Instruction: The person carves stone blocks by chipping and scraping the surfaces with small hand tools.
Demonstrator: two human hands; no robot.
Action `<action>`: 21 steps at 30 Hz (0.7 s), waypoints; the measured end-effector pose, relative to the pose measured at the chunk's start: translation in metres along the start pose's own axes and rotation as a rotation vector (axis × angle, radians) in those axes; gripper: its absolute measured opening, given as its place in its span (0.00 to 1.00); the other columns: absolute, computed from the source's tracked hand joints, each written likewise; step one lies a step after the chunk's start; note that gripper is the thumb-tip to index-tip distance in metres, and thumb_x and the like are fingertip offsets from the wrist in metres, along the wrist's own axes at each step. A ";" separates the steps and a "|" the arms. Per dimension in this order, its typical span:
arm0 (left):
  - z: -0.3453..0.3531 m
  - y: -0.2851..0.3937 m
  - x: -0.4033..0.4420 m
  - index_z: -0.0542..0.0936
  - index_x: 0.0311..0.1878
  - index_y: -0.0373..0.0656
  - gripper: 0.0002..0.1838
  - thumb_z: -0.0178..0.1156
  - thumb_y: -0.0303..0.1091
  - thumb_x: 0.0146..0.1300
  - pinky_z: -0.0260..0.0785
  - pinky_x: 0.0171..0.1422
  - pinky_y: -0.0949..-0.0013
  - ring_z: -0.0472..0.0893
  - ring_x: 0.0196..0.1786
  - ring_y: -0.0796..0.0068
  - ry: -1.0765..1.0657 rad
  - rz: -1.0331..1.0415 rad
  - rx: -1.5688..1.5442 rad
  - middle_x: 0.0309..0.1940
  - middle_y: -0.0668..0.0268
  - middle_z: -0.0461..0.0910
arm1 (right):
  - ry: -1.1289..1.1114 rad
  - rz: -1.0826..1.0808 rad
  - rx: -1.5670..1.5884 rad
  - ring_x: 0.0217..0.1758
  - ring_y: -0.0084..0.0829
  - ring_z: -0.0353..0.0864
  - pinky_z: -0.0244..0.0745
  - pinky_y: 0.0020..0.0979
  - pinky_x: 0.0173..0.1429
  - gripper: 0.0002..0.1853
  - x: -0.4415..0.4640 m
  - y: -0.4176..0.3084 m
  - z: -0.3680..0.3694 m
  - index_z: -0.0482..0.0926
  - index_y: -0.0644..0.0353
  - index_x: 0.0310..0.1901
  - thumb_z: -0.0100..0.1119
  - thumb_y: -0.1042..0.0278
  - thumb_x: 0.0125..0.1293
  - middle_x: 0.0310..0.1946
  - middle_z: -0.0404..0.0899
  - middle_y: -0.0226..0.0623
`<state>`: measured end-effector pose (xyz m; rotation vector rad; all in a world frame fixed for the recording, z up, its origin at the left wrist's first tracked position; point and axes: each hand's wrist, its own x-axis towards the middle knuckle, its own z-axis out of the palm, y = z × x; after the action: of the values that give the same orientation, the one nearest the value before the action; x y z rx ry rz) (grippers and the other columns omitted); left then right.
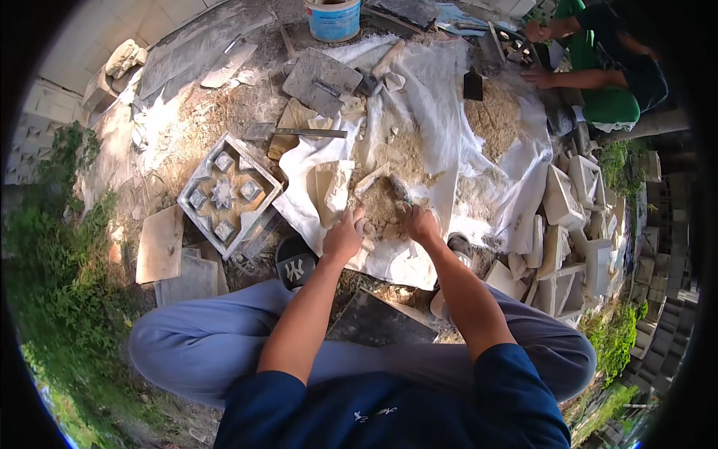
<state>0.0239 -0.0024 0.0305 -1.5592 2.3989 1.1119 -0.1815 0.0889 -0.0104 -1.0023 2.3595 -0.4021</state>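
Observation:
My right hand (421, 223) is closed round the handle of a small trowel (399, 188), whose dark blade points away from me into a heap of damp sandy mix (383, 212). At the left edge of this heap is my left hand (344, 236), fingers curled in; what they hold, if anything, is hidden. A pale curved rim (372, 178) borders the mix at the back. Beside my left hand stands a cream-coloured block or folded bag (332, 191). Under all this lies a white woven sheet (407, 266).
A diamond-shaped mould (230, 196) with a star pattern lies left. Behind are a long-handled scraper (310, 133), a float (321, 82), a hammer (370, 81) and a blue bucket (333, 21). Cast blocks (562, 196) line the right; another person (609, 75) works at upper right.

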 end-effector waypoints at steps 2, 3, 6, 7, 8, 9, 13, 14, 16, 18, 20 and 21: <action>-0.003 0.001 0.001 0.67 0.63 0.41 0.25 0.52 0.49 0.72 0.72 0.49 0.41 0.80 0.47 0.34 -0.022 -0.008 0.014 0.46 0.38 0.79 | -0.004 -0.063 -0.036 0.41 0.68 0.79 0.72 0.60 0.48 0.25 0.005 0.007 0.004 0.77 0.64 0.44 0.39 0.47 0.77 0.32 0.79 0.68; -0.002 0.001 0.001 0.67 0.62 0.41 0.24 0.51 0.49 0.72 0.72 0.49 0.41 0.80 0.47 0.34 -0.042 -0.027 0.017 0.45 0.37 0.79 | -0.006 -0.066 -0.042 0.41 0.68 0.79 0.72 0.60 0.48 0.25 -0.002 0.001 -0.006 0.77 0.64 0.44 0.39 0.47 0.77 0.32 0.79 0.68; 0.000 0.001 0.001 0.67 0.62 0.41 0.24 0.51 0.48 0.72 0.72 0.50 0.40 0.80 0.47 0.34 -0.050 -0.016 -0.007 0.46 0.37 0.79 | -0.040 -0.009 0.002 0.43 0.65 0.79 0.72 0.58 0.51 0.27 -0.023 -0.019 -0.018 0.79 0.64 0.41 0.41 0.45 0.76 0.33 0.80 0.65; 0.002 -0.001 -0.002 0.67 0.62 0.41 0.24 0.51 0.48 0.72 0.72 0.50 0.40 0.80 0.47 0.34 -0.054 -0.020 -0.010 0.46 0.37 0.79 | -0.045 -0.007 -0.001 0.43 0.65 0.79 0.72 0.58 0.51 0.27 -0.019 -0.008 -0.007 0.79 0.64 0.41 0.41 0.45 0.76 0.33 0.80 0.65; 0.003 0.000 -0.002 0.67 0.62 0.40 0.24 0.51 0.48 0.72 0.72 0.50 0.40 0.80 0.47 0.34 -0.054 -0.025 -0.012 0.46 0.37 0.79 | -0.041 -0.059 -0.036 0.41 0.66 0.79 0.72 0.58 0.48 0.26 -0.011 0.003 0.004 0.78 0.64 0.39 0.42 0.46 0.76 0.32 0.80 0.64; 0.002 -0.002 0.002 0.67 0.62 0.40 0.24 0.51 0.48 0.72 0.72 0.50 0.40 0.80 0.46 0.33 -0.053 -0.026 -0.008 0.45 0.37 0.80 | -0.032 -0.109 -0.066 0.38 0.66 0.79 0.72 0.59 0.45 0.26 -0.006 0.001 0.003 0.77 0.64 0.37 0.42 0.46 0.76 0.30 0.80 0.63; -0.003 0.000 0.003 0.69 0.59 0.40 0.22 0.51 0.48 0.72 0.72 0.51 0.41 0.80 0.48 0.34 -0.044 -0.026 -0.041 0.45 0.39 0.81 | -0.012 -0.040 -0.003 0.43 0.66 0.79 0.71 0.59 0.50 0.26 -0.015 -0.008 -0.011 0.78 0.63 0.42 0.42 0.46 0.76 0.35 0.80 0.65; -0.006 0.003 0.003 0.69 0.59 0.40 0.22 0.51 0.48 0.72 0.72 0.51 0.41 0.80 0.48 0.34 -0.041 -0.033 -0.048 0.45 0.39 0.81 | -0.006 -0.015 -0.008 0.42 0.67 0.79 0.71 0.59 0.48 0.24 -0.019 -0.012 -0.013 0.78 0.64 0.41 0.42 0.47 0.76 0.33 0.80 0.65; -0.009 0.007 0.002 0.70 0.57 0.40 0.22 0.51 0.48 0.72 0.72 0.53 0.41 0.80 0.49 0.34 -0.082 -0.072 -0.027 0.48 0.39 0.80 | -0.040 -0.067 -0.063 0.40 0.67 0.79 0.72 0.60 0.48 0.25 -0.007 0.012 0.007 0.77 0.64 0.41 0.42 0.47 0.76 0.33 0.80 0.65; -0.007 0.004 0.004 0.70 0.57 0.40 0.21 0.51 0.48 0.72 0.72 0.53 0.41 0.79 0.49 0.34 -0.053 -0.044 -0.023 0.47 0.39 0.80 | -0.052 -0.109 -0.103 0.39 0.68 0.79 0.72 0.60 0.47 0.25 -0.001 0.015 0.005 0.76 0.64 0.41 0.43 0.46 0.76 0.32 0.81 0.65; 0.000 -0.004 0.008 0.70 0.56 0.40 0.21 0.51 0.48 0.72 0.71 0.53 0.42 0.79 0.49 0.35 -0.022 -0.028 -0.027 0.46 0.39 0.80 | -0.003 -0.096 -0.027 0.40 0.67 0.80 0.73 0.59 0.48 0.25 -0.005 0.000 -0.014 0.77 0.64 0.39 0.42 0.46 0.76 0.33 0.81 0.65; 0.002 -0.006 0.010 0.70 0.56 0.39 0.21 0.51 0.48 0.72 0.72 0.53 0.42 0.79 0.49 0.35 0.015 0.017 -0.020 0.47 0.39 0.80 | -0.004 -0.099 -0.028 0.40 0.67 0.80 0.73 0.59 0.48 0.25 -0.003 0.003 -0.011 0.77 0.64 0.39 0.42 0.46 0.76 0.33 0.81 0.65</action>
<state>0.0236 -0.0109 0.0216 -1.5616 2.4227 1.1349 -0.1879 0.0935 -0.0024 -1.1357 2.3238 -0.4049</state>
